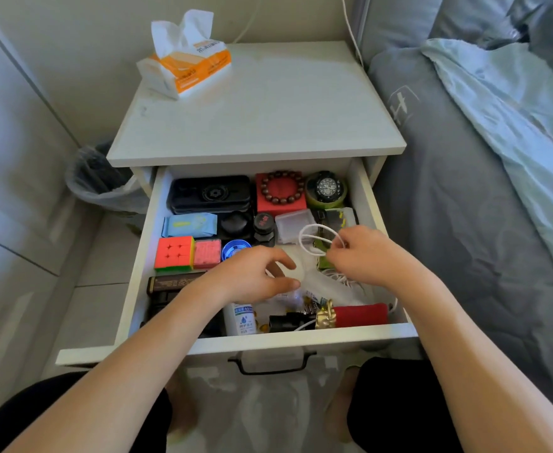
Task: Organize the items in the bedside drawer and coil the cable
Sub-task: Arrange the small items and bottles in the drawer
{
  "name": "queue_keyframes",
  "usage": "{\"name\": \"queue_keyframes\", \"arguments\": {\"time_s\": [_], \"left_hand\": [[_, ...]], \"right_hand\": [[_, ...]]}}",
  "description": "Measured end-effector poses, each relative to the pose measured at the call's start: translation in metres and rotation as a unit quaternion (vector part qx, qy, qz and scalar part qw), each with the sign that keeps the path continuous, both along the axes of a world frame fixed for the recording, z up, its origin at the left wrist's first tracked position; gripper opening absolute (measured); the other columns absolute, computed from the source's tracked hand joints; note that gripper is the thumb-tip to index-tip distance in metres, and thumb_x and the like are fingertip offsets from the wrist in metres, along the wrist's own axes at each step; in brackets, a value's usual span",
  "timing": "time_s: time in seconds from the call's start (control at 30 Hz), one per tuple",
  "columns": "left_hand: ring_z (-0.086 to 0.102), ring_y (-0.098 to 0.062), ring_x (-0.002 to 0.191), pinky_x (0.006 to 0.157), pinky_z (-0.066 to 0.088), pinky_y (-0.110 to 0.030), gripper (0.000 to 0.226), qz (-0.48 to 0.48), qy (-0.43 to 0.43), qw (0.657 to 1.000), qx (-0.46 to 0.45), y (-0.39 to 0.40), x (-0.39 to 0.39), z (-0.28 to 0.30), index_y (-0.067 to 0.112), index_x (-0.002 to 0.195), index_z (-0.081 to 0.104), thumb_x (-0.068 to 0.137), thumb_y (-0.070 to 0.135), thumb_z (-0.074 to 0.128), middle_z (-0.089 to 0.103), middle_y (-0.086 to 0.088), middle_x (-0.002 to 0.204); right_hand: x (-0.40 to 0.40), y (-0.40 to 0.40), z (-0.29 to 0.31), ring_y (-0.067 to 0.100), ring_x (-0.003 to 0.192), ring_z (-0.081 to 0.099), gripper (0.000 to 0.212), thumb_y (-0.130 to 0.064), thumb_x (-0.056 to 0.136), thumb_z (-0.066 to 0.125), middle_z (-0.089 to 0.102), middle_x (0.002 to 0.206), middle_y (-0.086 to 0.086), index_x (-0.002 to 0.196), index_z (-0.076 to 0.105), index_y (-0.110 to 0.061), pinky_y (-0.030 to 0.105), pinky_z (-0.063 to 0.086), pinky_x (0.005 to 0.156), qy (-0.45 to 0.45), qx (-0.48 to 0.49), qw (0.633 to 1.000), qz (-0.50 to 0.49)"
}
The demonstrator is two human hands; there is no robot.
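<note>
The white bedside drawer [258,342] stands pulled out, full of small items. My right hand [363,256] pinches a white cable [314,238] that forms two loops above the drawer's right side; more of the cable trails down under the hand. My left hand [252,276] curls its fingers and thumb round a round white object [296,268] in the drawer's middle. Along the back lie a black case [209,192], a red box with a bead bracelet [281,191] and a black watch [326,189]. A puzzle cube [173,253] sits at the left.
A tissue pack [187,65] lies on the nightstand top [255,109]. A lined waste bin [102,181] stands left of the nightstand and a bed [480,191] is close on the right. At the drawer's front are a white bottle [240,318] and a red pouch [361,314].
</note>
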State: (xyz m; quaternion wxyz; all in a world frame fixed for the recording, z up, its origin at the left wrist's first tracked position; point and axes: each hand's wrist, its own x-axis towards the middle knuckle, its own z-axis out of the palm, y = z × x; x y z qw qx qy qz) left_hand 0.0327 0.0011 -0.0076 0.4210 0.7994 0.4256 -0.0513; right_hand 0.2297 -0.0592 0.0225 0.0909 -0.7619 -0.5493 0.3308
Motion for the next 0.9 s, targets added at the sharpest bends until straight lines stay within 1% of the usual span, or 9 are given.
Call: {"name": "queue_keyframes", "arguments": {"time_s": [0.1, 0.23, 0.3, 0.37, 0.43, 0.5, 0.6, 0.77, 0.9], "left_hand": [[0.063, -0.002, 0.101, 0.088, 0.054, -0.027, 0.021, -0.034, 0.003, 0.999, 0.010, -0.004, 0.000, 0.000, 0.036, 0.114, 0.068, 0.095, 0.037, 0.059, 0.068, 0.014, 0.115], [0.061, -0.004, 0.101, 0.078, 0.048, -0.017, 0.030, -0.050, 0.031, 0.997, 0.040, -0.011, 0.004, 0.003, 0.029, 0.117, 0.069, 0.096, 0.023, 0.049, 0.066, 0.010, 0.117], [0.061, -0.008, 0.101, 0.081, 0.051, -0.023, 0.032, -0.049, 0.065, 0.996, 0.049, -0.011, 0.004, 0.002, 0.027, 0.122, 0.066, 0.093, 0.024, 0.051, 0.064, 0.007, 0.119], [0.060, -0.010, 0.101, 0.084, 0.052, -0.026, 0.035, -0.058, 0.101, 0.992, 0.045, -0.012, 0.004, 0.002, 0.028, 0.125, 0.062, 0.091, 0.033, 0.058, 0.063, 0.007, 0.120], [0.061, -0.007, 0.096, 0.075, 0.049, -0.020, 0.038, -0.062, 0.105, 0.992, 0.039, -0.012, 0.003, 0.001, 0.031, 0.125, 0.060, 0.088, 0.041, 0.065, 0.064, 0.010, 0.116], [0.061, -0.003, 0.088, 0.066, 0.045, -0.017, 0.038, -0.038, 0.076, 0.996, 0.034, -0.010, 0.000, 0.000, 0.033, 0.122, 0.060, 0.086, 0.037, 0.070, 0.065, 0.012, 0.110], [0.058, 0.000, 0.088, 0.067, 0.044, -0.017, 0.039, 0.041, 0.024, 0.997, 0.054, -0.002, -0.011, 0.001, 0.034, 0.121, 0.060, 0.084, 0.031, 0.070, 0.061, 0.014, 0.107], [0.056, 0.002, 0.091, 0.072, 0.044, -0.018, 0.037, 0.084, -0.012, 0.993, 0.084, 0.003, -0.017, -0.003, 0.032, 0.121, 0.061, 0.084, 0.030, 0.069, 0.062, 0.013, 0.111], [0.057, -0.001, 0.096, 0.078, 0.045, -0.020, 0.040, 0.089, -0.026, 0.992, 0.088, 0.005, -0.016, -0.003, 0.034, 0.121, 0.061, 0.082, 0.030, 0.069, 0.061, 0.015, 0.112]], "right_hand": [[0.004, -0.006, 0.000, 0.022, 0.081, 0.057, 0.019, -0.022, 0.095, 0.042, 0.060, 0.089, 0.007, 0.088, 0.057, -0.012, 0.034, 0.050, 0.071, -0.082, -0.029, 0.995, 0.052], [0.007, -0.018, -0.002, 0.022, 0.085, 0.059, 0.019, -0.020, 0.095, 0.045, 0.061, 0.095, 0.005, 0.097, 0.063, -0.014, 0.030, 0.048, 0.070, -0.162, -0.101, 0.974, 0.121], [0.008, -0.024, 0.002, 0.020, 0.095, 0.059, 0.029, -0.016, 0.093, 0.046, 0.063, 0.110, 0.001, 0.113, 0.067, -0.018, 0.029, 0.051, 0.078, -0.130, -0.098, 0.978, 0.133], [0.007, -0.028, 0.010, 0.015, 0.100, 0.054, 0.038, -0.013, 0.092, 0.048, 0.057, 0.118, -0.006, 0.123, 0.063, -0.027, 0.026, 0.048, 0.082, -0.070, -0.053, 0.990, 0.115], [0.004, -0.027, 0.012, 0.015, 0.101, 0.056, 0.041, -0.012, 0.090, 0.050, 0.055, 0.120, -0.008, 0.124, 0.061, -0.031, 0.027, 0.051, 0.082, -0.029, 0.004, 0.997, 0.077], [0.000, -0.022, 0.009, 0.017, 0.098, 0.060, 0.036, -0.015, 0.092, 0.050, 0.059, 0.119, -0.004, 0.124, 0.060, -0.027, 0.034, 0.055, 0.084, -0.019, 0.053, 0.997, 0.048], [-0.008, -0.007, 0.001, 0.018, 0.091, 0.060, 0.027, -0.022, 0.093, 0.051, 0.063, 0.109, 0.000, 0.118, 0.061, -0.022, 0.039, 0.056, 0.080, -0.049, 0.094, 0.993, 0.053], [-0.026, 0.030, -0.016, 0.028, 0.094, 0.062, 0.025, -0.024, 0.092, 0.048, 0.065, 0.104, 0.007, 0.108, 0.065, -0.012, 0.042, 0.056, 0.079, -0.095, 0.046, 0.989, 0.100], [-0.034, 0.044, -0.034, 0.030, 0.108, 0.059, 0.035, -0.024, 0.091, 0.053, 0.060, 0.122, 0.009, 0.126, 0.056, -0.016, 0.041, 0.054, 0.086, -0.128, -0.016, 0.981, 0.142]]}}
